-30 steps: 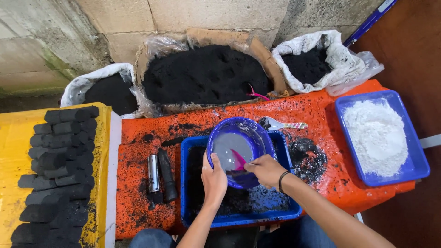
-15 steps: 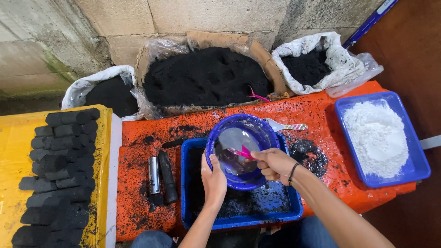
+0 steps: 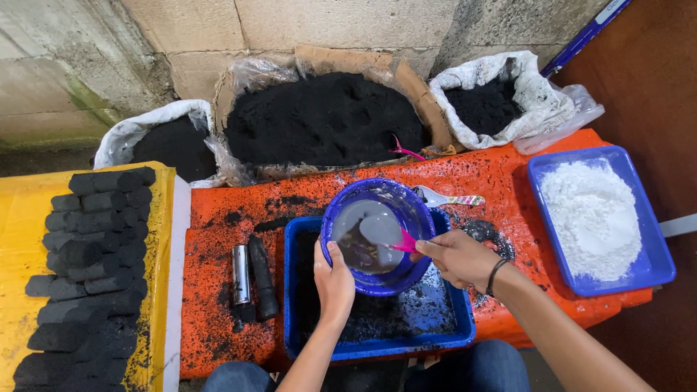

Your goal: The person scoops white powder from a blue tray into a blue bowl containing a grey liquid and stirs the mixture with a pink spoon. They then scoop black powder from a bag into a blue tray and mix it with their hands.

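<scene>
1. Both hands work over the near edge of the orange table (image 3: 508, 181); the left hand (image 3: 335, 279) is closed on the rim of a round blue plastic bowl (image 3: 377, 236) at about 8 o'clock, fingers under and thumb over; the right hand (image 3: 456, 258) is pinched shut on the handle of a small pink plastic spatula (image 3: 403, 243) at the bowl's 4 o'clock.
2. That bowl is tipped toward the person, its mouth facing up and back, held above a rectangular blue plastic tray (image 3: 450, 334) dusted with black powder; pale grey liquid with a dark smear lies inside.
3. Spatula's long axis runs roughly 3 to 9 o'clock, handle at the right hand, working end pointing left into the liquid; how far it dips I cannot tell.
4. Risks, as I judge them: the tilt is steep, so liquid could slop over the low lip and miss the tray; a one-handed rim grip may slip if wet; a hard scrape could flick drops onto the table.
5. At 9 o'clock of the tray lie a short metal tube (image 3: 240, 274) and a black cylindrical briquette (image 3: 263, 276), side by side; further left, stacked black briquettes (image 3: 87, 254) on a yellow surface (image 3: 18, 239).
6. At 3 o'clock sits a blue tray of white powder (image 3: 592, 218); a white plastic spoon (image 3: 443, 198) lies just beyond the bowl.
7. Farthest, at 12 o'clock, open sacks of black powder (image 3: 327, 120) stand against the wall.
</scene>
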